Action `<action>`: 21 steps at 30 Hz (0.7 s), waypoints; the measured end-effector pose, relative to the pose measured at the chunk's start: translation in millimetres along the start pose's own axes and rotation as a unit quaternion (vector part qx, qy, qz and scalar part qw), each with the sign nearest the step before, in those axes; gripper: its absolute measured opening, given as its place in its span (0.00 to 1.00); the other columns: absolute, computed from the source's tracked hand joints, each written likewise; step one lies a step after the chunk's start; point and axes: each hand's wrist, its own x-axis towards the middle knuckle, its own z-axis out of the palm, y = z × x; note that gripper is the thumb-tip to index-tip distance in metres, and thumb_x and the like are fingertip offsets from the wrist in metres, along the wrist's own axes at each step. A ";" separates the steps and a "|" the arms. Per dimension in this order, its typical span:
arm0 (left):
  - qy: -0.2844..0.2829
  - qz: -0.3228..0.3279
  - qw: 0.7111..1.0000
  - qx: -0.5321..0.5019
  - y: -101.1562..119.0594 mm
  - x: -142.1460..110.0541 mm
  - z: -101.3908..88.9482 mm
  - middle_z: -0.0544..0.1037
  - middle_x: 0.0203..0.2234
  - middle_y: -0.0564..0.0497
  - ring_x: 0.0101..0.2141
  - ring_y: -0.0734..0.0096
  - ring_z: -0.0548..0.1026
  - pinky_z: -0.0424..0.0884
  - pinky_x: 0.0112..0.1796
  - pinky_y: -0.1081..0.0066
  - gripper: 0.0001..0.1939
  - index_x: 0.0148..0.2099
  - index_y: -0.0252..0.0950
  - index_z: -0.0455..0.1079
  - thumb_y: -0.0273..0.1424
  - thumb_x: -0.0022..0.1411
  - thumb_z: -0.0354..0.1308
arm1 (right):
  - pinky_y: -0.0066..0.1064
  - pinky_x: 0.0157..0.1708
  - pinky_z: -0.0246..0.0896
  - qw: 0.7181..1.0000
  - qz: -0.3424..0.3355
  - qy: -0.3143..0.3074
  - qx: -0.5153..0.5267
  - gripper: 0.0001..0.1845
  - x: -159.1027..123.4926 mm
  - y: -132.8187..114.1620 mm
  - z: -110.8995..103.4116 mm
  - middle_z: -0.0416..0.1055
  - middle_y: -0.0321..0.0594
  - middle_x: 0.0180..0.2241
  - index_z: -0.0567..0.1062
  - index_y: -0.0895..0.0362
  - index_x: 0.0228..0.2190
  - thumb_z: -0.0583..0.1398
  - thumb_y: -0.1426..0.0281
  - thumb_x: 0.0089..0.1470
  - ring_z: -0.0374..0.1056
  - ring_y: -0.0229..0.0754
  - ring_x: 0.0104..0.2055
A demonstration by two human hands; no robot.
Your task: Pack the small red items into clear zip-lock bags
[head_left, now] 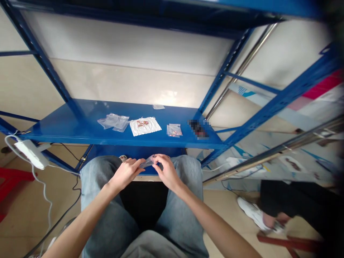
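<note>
Over my lap, just in front of the shelf edge, both hands pinch a small clear plastic bag [147,162]. My left hand [128,172] grips its left end, fingers closed. My right hand [164,170] has thumb and fingers together on its right end. On the blue shelf [80,125] beyond lies a white cloth pouch [152,126] with small reddish-brown pieces [142,123] on it. To its left is a loose pile of clear plastic bags [116,122]. On the right, clear bags with small reddish pieces inside [174,130] lie flat.
A dark, blurred-out object [198,129] lies at the shelf's right end, and a small clear packet [158,106] at its back. A white power strip [31,154] hangs at the left with cables. Blue uprights frame both sides. Another person's leg and white shoe [254,213] are at the right.
</note>
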 end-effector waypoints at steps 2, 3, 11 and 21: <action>-0.014 -0.014 1.000 -0.001 0.9 -0.3 0.5 0.81 0.40 0.46 0.41 0.61 0.78 0.72 0.44 0.64 0.22 0.65 0.39 0.62 0.37 0.73 0.53 | 0.41 0.52 0.63 1.000 0.005 0.004 -0.017 0.06 0.7 0.5 -2.4 0.76 0.42 0.42 0.72 0.53 0.35 0.59 0.77 0.60 0.71 0.48 0.51; -0.012 -0.027 1.000 -0.005 2.0 0.0 0.4 0.80 0.42 0.46 0.42 0.60 0.78 0.72 0.46 0.63 0.26 0.69 0.40 0.57 0.37 0.72 0.54 | 0.41 0.51 0.63 1.000 0.005 0.005 -0.026 0.06 1.3 0.3 -2.9 0.76 0.42 0.42 0.72 0.53 0.35 0.59 0.76 0.60 0.71 0.48 0.50; 0.015 -0.046 0.995 -0.088 16.6 4.1 0.7 0.75 0.58 0.44 0.56 0.56 0.73 0.69 0.56 0.57 0.26 0.67 0.41 0.60 0.36 0.70 0.56 | 0.45 0.57 0.64 0.992 -0.082 -0.030 -0.089 0.10 -1.9 -11.0 -2.9 0.76 0.45 0.48 0.77 0.52 0.40 0.58 0.76 0.63 0.69 0.49 0.57; 0.017 -0.014 0.998 -0.058 25.3 -4.9 -4.1 0.81 0.47 0.44 0.47 0.58 0.78 0.73 0.50 0.59 0.19 0.59 0.38 0.71 0.28 0.67 0.55 | 0.51 0.64 0.57 0.974 -0.191 -0.080 -0.094 0.20 -10.6 -29.1 -0.8 0.78 0.43 0.50 0.79 0.51 0.47 0.56 0.81 0.60 0.63 0.46 0.65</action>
